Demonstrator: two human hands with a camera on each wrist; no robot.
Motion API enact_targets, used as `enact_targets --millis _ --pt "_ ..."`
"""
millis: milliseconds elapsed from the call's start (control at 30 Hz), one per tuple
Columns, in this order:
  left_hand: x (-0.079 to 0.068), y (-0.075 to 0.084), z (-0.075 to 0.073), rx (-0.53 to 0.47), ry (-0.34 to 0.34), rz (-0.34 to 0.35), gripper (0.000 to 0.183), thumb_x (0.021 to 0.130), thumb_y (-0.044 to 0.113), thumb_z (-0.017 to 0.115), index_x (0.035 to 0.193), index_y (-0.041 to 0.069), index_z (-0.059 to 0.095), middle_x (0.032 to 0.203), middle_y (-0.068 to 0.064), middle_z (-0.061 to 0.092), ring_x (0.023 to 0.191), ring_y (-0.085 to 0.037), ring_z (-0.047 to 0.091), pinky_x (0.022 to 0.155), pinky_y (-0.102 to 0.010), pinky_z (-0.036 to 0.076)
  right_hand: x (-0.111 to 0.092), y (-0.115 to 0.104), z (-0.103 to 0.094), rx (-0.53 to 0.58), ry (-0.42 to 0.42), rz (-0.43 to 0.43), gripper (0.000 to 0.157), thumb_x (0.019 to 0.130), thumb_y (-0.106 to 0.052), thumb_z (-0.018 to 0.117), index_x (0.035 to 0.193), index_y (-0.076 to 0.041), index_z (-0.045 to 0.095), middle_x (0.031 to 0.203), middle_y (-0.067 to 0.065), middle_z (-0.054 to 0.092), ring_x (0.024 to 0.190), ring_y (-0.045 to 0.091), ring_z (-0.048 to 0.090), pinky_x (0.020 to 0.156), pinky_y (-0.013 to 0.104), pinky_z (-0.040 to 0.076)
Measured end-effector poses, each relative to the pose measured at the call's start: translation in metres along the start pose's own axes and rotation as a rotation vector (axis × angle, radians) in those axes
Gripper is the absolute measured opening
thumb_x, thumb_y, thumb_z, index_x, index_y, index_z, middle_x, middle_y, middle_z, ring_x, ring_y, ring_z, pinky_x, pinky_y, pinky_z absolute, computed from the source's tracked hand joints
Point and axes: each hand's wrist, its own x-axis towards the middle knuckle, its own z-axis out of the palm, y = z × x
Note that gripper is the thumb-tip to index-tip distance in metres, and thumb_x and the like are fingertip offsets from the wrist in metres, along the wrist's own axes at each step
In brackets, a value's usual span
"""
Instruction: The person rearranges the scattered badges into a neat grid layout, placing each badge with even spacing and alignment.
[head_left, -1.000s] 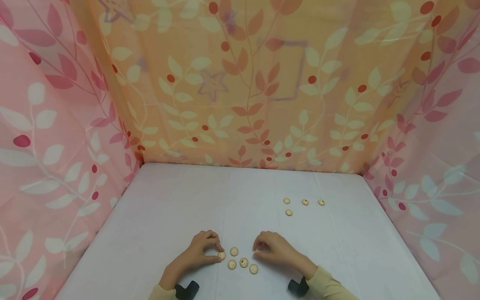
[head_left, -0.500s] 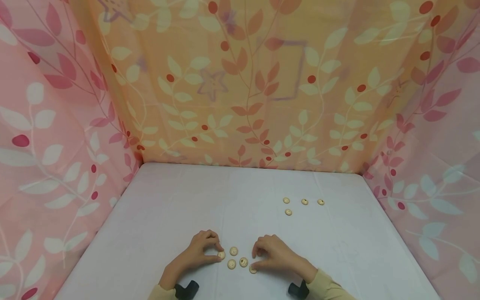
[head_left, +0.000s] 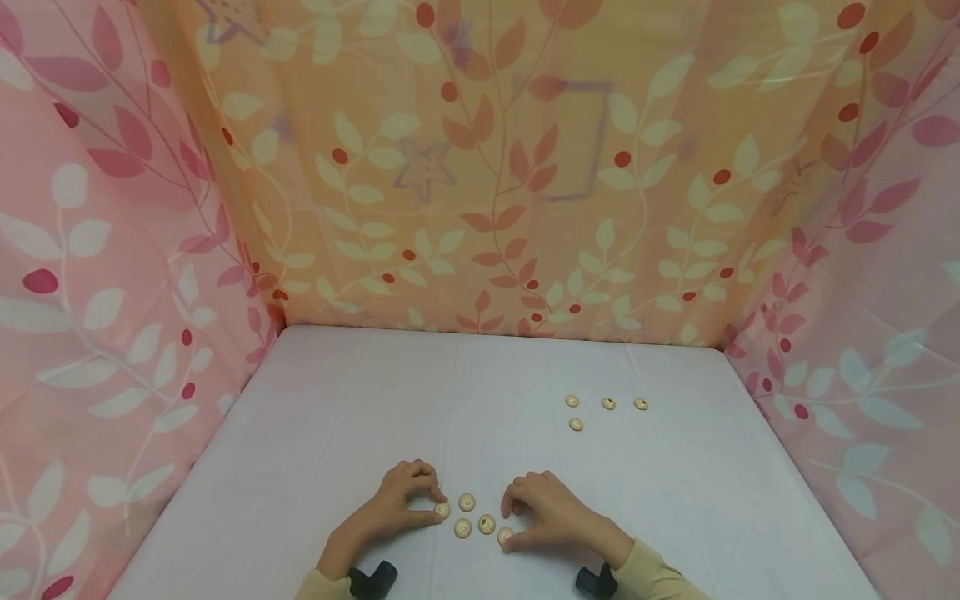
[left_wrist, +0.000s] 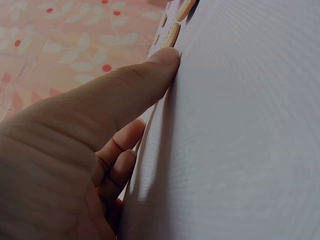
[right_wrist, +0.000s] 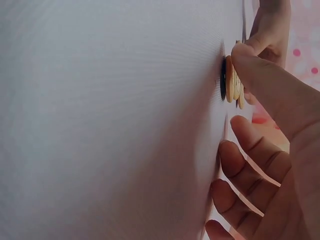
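Note:
On the white tabletop lies a group of small round wooden discs with dark markings. My left hand (head_left: 405, 497) pinches the leftmost disc (head_left: 442, 511) between thumb and index finger. My right hand (head_left: 551, 512) has its thumb on the edge of the rightmost disc (head_left: 504, 537); its other fingers are bent loosely, apart from the disc. Between the hands are an upper disc (head_left: 467, 502), a lower disc (head_left: 462, 528) and one with a dark spot (head_left: 487, 524). In the right wrist view the thumb (right_wrist: 255, 65) touches the light disc (right_wrist: 229, 80), with the fingers spread below.
Farther back on the white table (head_left: 360, 392), several more discs lie at the right, one of them a disc (head_left: 576, 424) nearer the front. Floral cloth (head_left: 465, 167) hangs at the back and both sides. A dark wrist mount (head_left: 373, 581) sits by each sleeve.
My right hand has moved slightly down and left, and its thumb has come onto the rightmost disc. My left hand stays in place on its disc.

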Motion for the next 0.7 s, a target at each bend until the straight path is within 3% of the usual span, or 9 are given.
enact_targets --millis 700 --pt "0.0003 0.0003 -0.0005 -0.002 -0.007 -0.003 0.018 0.073 0.045 0.074 0.085 0.034 0.066 0.099 0.017 0.049 0.096 -0.008 0.041 0.086 -0.042 0.030 -0.0020 -0.0008 0.0033 -0.032 -0.024 -0.067 0.026 0.071 -0.054 0.071 0.081 -0.034 0.059 0.083 -0.023 0.049 0.079 -0.005 0.040 0.075 0.023 0.032"
